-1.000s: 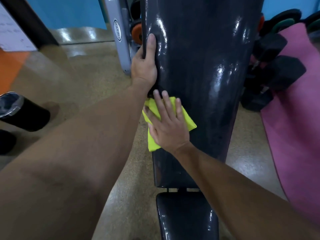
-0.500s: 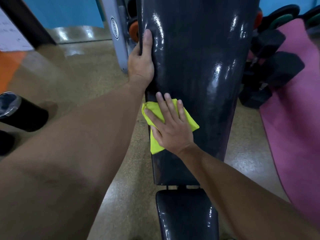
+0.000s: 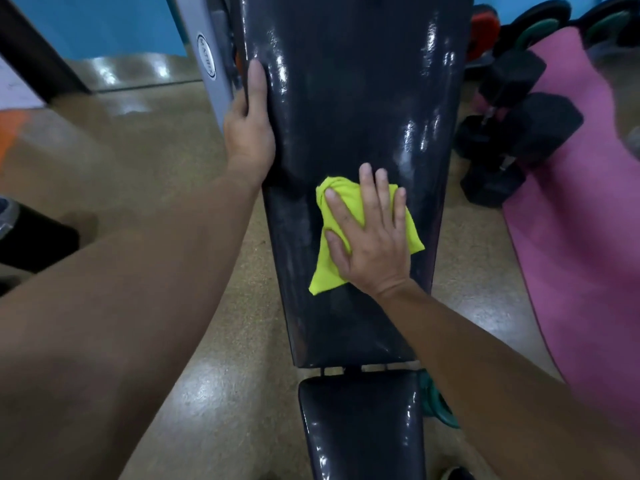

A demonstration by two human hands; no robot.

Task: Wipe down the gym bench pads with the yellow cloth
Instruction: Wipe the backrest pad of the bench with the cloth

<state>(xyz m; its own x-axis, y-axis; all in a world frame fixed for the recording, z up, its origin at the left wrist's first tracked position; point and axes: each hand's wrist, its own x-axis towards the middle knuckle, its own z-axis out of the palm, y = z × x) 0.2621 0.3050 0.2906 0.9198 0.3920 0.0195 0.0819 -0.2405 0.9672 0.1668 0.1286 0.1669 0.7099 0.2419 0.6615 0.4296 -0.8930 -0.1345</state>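
The long black back pad point(image 3: 346, 116) of the bench is glossy, with bright glints of light along it, and narrows toward its near end. A crumpled yellow cloth point(image 3: 329, 268) lies on its lower middle, under the flat, spread right hand point(image 3: 374, 244). The left hand point(image 3: 251, 133) holds the pad's left edge, thumb lying on top. A narrow gap separates this pad from the smaller black seat pad point(image 3: 360, 427) below. The bench stands on a speckled tan floor point(image 3: 225, 375), where black dumbbells point(image 3: 512, 133) and a pink mat point(image 3: 581, 237) lie to the right.
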